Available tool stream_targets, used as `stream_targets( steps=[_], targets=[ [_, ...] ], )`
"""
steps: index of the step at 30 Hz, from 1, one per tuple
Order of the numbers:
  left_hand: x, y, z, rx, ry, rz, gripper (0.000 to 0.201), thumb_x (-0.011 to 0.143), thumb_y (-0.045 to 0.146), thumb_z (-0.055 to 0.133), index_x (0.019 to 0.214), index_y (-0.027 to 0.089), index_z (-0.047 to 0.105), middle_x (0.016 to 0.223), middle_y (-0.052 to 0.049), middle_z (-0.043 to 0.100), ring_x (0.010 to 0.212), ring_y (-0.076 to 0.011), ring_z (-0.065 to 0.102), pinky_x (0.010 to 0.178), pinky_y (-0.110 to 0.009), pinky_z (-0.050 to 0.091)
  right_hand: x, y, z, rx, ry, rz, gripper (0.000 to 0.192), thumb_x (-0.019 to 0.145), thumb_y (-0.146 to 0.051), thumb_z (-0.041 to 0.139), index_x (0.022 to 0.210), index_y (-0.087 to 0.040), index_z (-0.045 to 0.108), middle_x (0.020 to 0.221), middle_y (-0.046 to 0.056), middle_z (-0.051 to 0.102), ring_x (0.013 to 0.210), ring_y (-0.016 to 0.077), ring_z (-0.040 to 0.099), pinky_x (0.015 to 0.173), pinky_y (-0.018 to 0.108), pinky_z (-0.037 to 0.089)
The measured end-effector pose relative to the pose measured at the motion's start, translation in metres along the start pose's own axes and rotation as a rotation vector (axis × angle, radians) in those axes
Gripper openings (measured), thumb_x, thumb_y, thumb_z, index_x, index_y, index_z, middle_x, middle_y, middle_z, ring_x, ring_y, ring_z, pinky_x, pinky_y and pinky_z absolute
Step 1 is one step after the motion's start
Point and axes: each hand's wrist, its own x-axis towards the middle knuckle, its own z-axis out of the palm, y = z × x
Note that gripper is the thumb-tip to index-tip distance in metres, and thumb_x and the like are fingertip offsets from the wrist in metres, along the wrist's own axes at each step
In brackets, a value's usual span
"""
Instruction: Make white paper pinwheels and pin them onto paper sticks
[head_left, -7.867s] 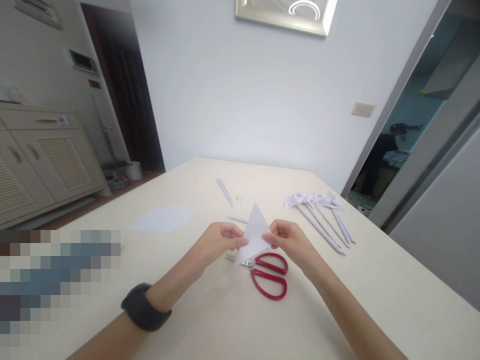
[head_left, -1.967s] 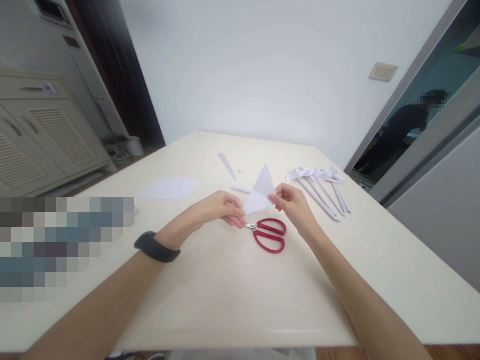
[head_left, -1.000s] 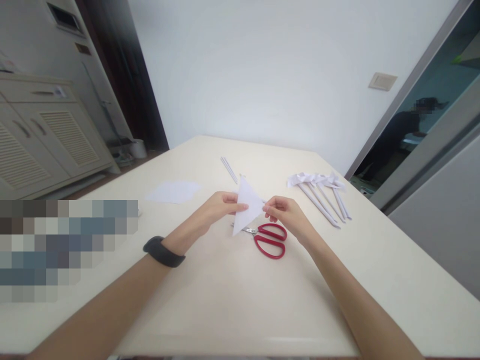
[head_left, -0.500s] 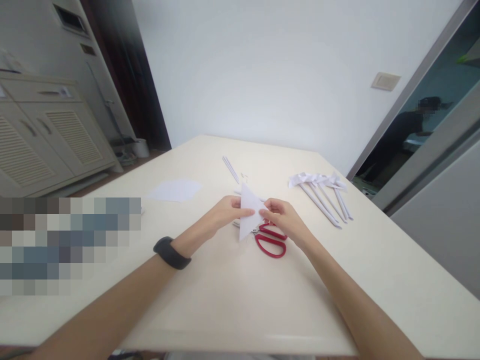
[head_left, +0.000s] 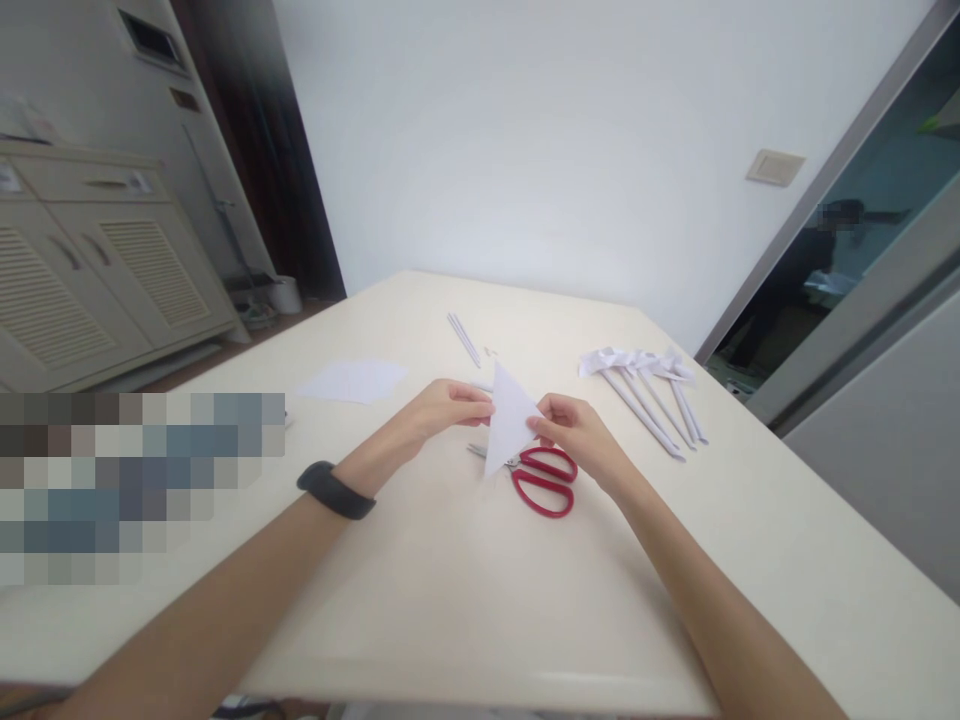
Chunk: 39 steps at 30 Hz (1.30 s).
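Observation:
A white triangle of folded paper (head_left: 510,420) is held up between both hands, one point upward and one downward. My left hand (head_left: 450,408) is closed, its fingertips pinching the paper's left edge; a dark band circles that wrist. With thumb in front and fingers behind, my right hand (head_left: 570,428) grips the right corner. Red-handled scissors (head_left: 544,482) lie on the table just below the paper, blades pointing left and partly hidden by it. Behind the paper, part of a white paper stick (head_left: 481,386) shows.
White paper sheets (head_left: 352,381) lie at the left of the table (head_left: 450,600). Thin paper sticks (head_left: 463,340) rest farther back. On the right are several rolled paper sticks (head_left: 641,412) with crumpled white paper (head_left: 637,362) at their far ends. A person (head_left: 795,265) is beyond the doorway.
The paper triangle has shifted slightly right and tilted. My left thumb has slid off its face to the left edge, while my right hand keeps its grip on the right corner.

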Motion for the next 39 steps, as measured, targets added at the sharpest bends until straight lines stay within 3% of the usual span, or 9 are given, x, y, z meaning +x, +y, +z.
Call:
stream_targets(
  steps=[21,28,32,39],
  targets=[
    [-0.002,0.003,0.005,0.026,0.032,0.035,0.026,0.071,0.037,0.062,0.082,0.014,0.069,0.085,-0.007,0.071,0.082,-0.0188,0.063,0.076,-0.029,0.046,0.002,0.000,-0.001,0.067,0.057,0.003,0.015,0.077,-0.030,0.054,0.070,-0.018,0.050,0.064,-0.002,0.055,0.059,0.0113,0.051,0.057,0.024,0.041],
    [-0.004,0.005,0.009,0.121,-0.049,-0.032,0.018,0.067,0.034,0.064,0.072,0.017,0.069,0.075,-0.005,0.070,0.077,-0.0212,0.063,0.070,-0.030,0.047,-0.002,-0.009,-0.005,0.144,-0.058,0.054,0.019,0.074,-0.034,0.059,0.086,-0.018,0.059,0.090,0.004,0.063,0.081,0.0161,0.058,0.068,0.026,0.044],
    [-0.012,0.013,0.020,0.114,-0.084,-0.050,0.014,0.067,0.030,0.062,0.069,0.017,0.066,0.075,-0.005,0.070,0.079,-0.0218,0.064,0.071,-0.030,0.048,-0.007,-0.015,0.000,0.316,-0.164,0.143,0.024,0.075,-0.039,0.059,0.086,-0.017,0.060,0.082,0.004,0.064,0.072,0.0148,0.057,0.060,0.024,0.042],
    [-0.018,0.017,0.032,0.063,-0.135,-0.068,0.011,0.065,0.027,0.063,0.067,0.016,0.061,0.072,-0.003,0.067,0.077,-0.0198,0.064,0.071,-0.029,0.048,-0.008,-0.016,0.005,0.249,-0.125,0.238,0.020,0.066,-0.033,0.065,0.075,-0.016,0.061,0.063,-0.001,0.055,0.052,0.0091,0.046,0.043,0.019,0.030]
  ],
)
